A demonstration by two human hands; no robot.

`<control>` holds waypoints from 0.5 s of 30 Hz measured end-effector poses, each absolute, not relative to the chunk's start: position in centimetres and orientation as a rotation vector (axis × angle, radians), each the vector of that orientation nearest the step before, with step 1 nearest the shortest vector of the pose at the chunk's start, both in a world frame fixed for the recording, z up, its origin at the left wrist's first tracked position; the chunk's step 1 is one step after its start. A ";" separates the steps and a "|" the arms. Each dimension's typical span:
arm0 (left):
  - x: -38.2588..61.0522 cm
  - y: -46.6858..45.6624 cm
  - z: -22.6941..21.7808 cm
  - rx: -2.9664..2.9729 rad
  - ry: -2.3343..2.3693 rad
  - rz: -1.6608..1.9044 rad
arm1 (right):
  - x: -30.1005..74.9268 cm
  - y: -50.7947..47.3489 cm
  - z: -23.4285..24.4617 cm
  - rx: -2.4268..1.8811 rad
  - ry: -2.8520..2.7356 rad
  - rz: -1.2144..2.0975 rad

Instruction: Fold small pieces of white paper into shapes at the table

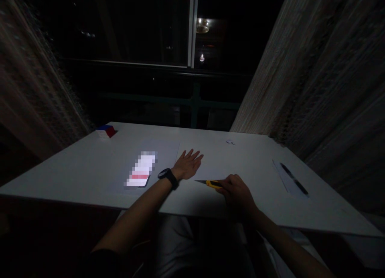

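At the white tabletop [75, 166], the left hand [187, 166] is spread while, nearer, the right hand [237, 192] grips a yellow utility knife [213, 184], blade [199, 182] leftward, seemingly being lined up, which calls for a steady hold

Left of the knife [213, 184] lies the phone [141, 169]; right, the pen [294, 178].

Phone screen [141, 170], left of centre: pixelated, unreadable. Cutter [213, 184], lower centre: rear end hidden by right hand [237, 192]. Small bits [230, 142], right of centre: too tiny to identify. Curtains [279, 61] cut by left and right frame edges. Right forearm [285, 246] runs off bottom edge.
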State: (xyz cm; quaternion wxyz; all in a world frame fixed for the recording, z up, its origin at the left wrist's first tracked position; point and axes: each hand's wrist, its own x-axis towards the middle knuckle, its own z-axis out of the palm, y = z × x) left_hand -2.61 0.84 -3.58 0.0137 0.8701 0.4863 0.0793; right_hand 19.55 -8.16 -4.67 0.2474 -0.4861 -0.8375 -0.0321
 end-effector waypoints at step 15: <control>-2.5 0.8 -3.6 2.686 1.531 0.232 | 19.0 -8.3 -4.8 -1.287 -2.300 -0.152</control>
